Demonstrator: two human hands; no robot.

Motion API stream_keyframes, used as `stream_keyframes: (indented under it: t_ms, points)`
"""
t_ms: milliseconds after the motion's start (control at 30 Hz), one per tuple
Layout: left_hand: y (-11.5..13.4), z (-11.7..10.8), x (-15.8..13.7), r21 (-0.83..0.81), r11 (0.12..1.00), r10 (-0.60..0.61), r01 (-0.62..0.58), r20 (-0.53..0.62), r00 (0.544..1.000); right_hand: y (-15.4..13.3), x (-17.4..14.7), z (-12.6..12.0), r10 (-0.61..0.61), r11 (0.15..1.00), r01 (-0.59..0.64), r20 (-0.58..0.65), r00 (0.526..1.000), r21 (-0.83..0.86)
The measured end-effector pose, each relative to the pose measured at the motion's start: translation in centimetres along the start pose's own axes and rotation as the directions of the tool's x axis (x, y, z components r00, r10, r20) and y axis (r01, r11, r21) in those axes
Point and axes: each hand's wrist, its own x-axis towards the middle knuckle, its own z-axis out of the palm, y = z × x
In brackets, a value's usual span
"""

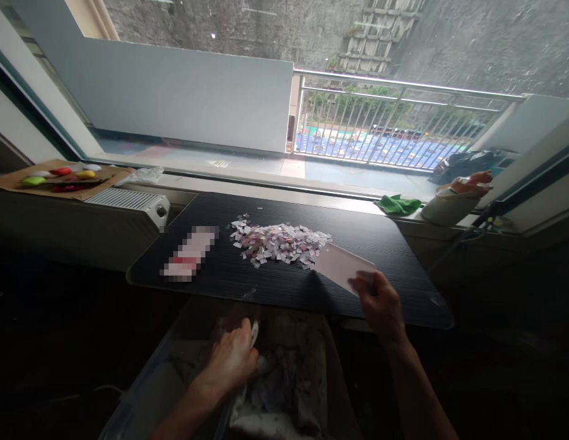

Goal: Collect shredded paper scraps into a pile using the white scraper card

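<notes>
On the dark table (211,208) lies a heap of small cut paper pieces (284,241), white and pinkish. My right hand (380,302) pinches the near end of a flat, pale card (341,266), whose far edge meets the right side of the heap. Below the table's near edge, my left hand (236,354) is closed with its fingers curled on the whitish edge of what looks like a plastic bag (284,391). Inside the bag are dim, crumpled, pale contents that I cannot make out.
A blurred-out pink and red item (192,253) lies on the table's left. Behind, on the sill, are a green cloth (398,205) and a pale bucket (449,206). At left, a brown board (18,176) bears several colourful items beside a white radiator (128,201). A window stands beyond.
</notes>
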Motion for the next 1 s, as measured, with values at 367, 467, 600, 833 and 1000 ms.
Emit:
stream_keyframes:
  t_ms: [367,467,600,833,1000]
  points:
    - [0.4,0.0,0.2,0.025,1.000,0.006,-0.007,0.028,1.000,-1.0,1.1,0.3,0.054,0.995,-0.053,-0.009,0.999,0.090]
    - [0.5,-0.1,0.2,0.029,1.000,-0.001,0.000,0.035,0.999,-1.4,1.7,0.7,0.060,0.994,-0.062,0.026,0.998,0.084]
    - [0.3,0.1,0.2,0.023,1.000,0.014,-0.014,0.013,1.000,-2.1,2.0,0.8,0.060,0.973,-0.104,0.209,0.976,0.208]
    - [0.3,0.5,0.3,0.019,1.000,0.022,-0.022,-0.007,1.000,-1.8,2.1,1.0,0.117,0.956,-0.157,0.168,0.979,0.248]
    - [0.5,0.5,0.4,0.013,1.000,0.013,-0.013,0.007,1.000,-2.4,1.6,2.7,0.139,0.939,-0.200,0.223,0.965,0.280]
